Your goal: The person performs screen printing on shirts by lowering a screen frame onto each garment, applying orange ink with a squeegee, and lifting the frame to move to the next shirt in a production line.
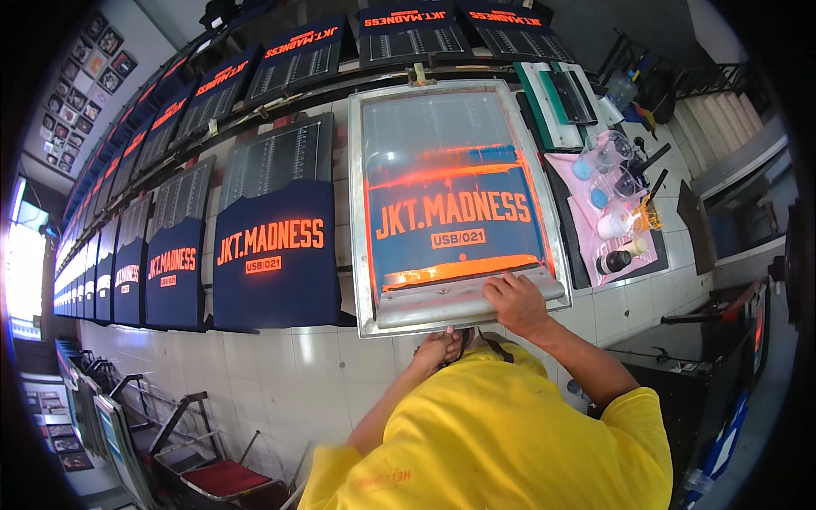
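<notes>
While my right hand point(516, 303) lies over the silver squeegee point(433, 306) at the lower middle of the frame, its fingers are bent closely around the bar's right half, with no gap that I can see. My left hand point(438, 349) is curled just below the near edge of the metal-framed screen point(356, 170), lower and further left; I cannot tell whether it has hold of anything. The squeegee lies across the screen's near end, inside the rim, and a bright strip of orange ink point(425, 275) runs just above it. Further up the mesh, orange lettering shows over dark blue, then a smeared orange band, then a paler grey part. To the left, a navy cloth point(276, 293) with the same orange lettering covers the near part of a grey board point(274, 157), and more such pairs curve away toward the left edge. Another row crosses the top. At the upper right, green-and-white flat tools point(544, 98) lie beside the screen, and below them clear plastic cups point(614, 146) stand on a pink cloth point(580, 211). A chair with a red seat point(225, 478) shows at the lower left.
</notes>
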`<control>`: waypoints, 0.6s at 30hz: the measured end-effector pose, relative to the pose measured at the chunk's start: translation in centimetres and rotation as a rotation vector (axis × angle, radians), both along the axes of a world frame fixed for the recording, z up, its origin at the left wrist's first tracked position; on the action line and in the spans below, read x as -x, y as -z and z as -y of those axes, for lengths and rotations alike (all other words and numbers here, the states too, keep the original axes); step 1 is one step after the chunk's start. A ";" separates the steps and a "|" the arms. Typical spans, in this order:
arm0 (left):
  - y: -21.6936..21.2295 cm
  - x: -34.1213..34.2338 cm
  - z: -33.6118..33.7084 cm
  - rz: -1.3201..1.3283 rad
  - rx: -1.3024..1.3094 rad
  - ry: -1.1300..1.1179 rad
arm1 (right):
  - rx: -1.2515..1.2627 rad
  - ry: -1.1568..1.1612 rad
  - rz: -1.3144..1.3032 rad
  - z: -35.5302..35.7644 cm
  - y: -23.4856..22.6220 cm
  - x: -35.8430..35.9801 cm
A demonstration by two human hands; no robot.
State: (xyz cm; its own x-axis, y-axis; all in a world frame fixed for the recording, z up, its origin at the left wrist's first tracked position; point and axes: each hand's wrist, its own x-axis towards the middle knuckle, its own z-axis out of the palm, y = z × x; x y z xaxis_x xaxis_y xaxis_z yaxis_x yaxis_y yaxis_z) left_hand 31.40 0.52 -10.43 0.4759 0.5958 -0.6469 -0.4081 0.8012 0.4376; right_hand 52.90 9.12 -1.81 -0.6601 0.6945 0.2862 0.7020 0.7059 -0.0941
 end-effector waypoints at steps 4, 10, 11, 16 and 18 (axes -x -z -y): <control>-0.3 0.2 0.2 -0.105 -0.040 0.031 | 0.046 -0.015 -0.045 -0.5 -0.8 -0.4; 1.4 -0.9 0.3 -0.258 -0.250 0.201 | -0.083 -0.007 -0.134 -6.1 -1.4 -0.1; 4.3 -2.0 1.4 -0.208 -0.239 -0.013 | -0.077 -0.013 -0.126 -7.8 -1.0 0.1; 2.0 -1.7 1.2 -0.363 -0.395 0.124 | -0.090 0.049 -0.134 -14.4 -1.2 0.5; 0.9 -1.7 1.2 -0.414 -0.398 0.110 | -0.100 0.071 -0.140 -17.1 -0.9 0.9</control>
